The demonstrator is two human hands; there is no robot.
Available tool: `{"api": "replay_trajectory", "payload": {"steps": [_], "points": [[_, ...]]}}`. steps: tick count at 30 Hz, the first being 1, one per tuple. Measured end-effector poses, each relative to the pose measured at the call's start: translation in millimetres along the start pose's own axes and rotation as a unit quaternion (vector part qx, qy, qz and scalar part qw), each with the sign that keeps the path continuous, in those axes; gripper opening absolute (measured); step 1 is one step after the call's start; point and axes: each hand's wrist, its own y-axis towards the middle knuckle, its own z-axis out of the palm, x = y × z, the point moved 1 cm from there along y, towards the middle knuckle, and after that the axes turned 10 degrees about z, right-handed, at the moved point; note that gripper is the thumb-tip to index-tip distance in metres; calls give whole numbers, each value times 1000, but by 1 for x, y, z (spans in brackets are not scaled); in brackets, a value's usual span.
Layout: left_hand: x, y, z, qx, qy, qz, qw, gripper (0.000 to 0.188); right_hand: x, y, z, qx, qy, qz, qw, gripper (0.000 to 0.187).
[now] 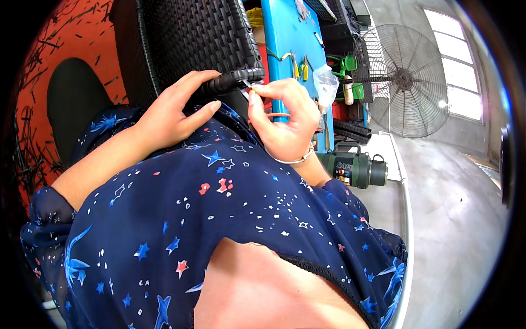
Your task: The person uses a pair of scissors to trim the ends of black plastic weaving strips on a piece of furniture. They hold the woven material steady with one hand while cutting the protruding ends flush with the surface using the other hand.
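Black woven wicker furniture (pixel 197 41) stands in front of me, its near edge wrapped into a thick roll (pixel 227 81). My left hand (pixel 172 112) lies against that roll, fingers stretched along its far side and thumb spread apart on the near side. At the right end of the roll, my right hand (pixel 287 112) is closed in a pinch of thumb and forefinger. A small shiny tip shows by the pinch; the fingers hide most of it, so its kind is unclear.
On the right is a blue table (pixel 285 35) with yellow-handled pliers (pixel 303 68) and a clear plastic bag (pixel 326 85). Beyond it stand a large caged fan (pixel 405 79) and a dark green flask (pixel 359 169). Black strip scraps litter the red floor (pixel 90 33) at left.
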Motion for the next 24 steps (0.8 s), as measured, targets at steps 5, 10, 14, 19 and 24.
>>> {"api": "replay_trajectory", "payload": {"steps": [5, 10, 14, 19, 24], "points": [[-2, 2, 1, 8, 0, -2, 1000, 47, -2, -4, 1, -12, 2, 1, 1000, 18], [-4, 1, 2, -7, 6, -20, 1000, 47, 2, -7, -3, -2, 9, -7, 1000, 17], [-4, 1, 4, -16, 28, -15, 999, 47, -2, -10, -4, -3, 29, -8, 1000, 17], [-1, 0, 7, -13, 20, -37, 999, 48, -3, -11, -1, -18, 62, 12, 998, 16], [0, 0, 4, 18, 42, -38, 998, 51, -8, -9, 2, -25, 71, -6, 997, 17]]}}
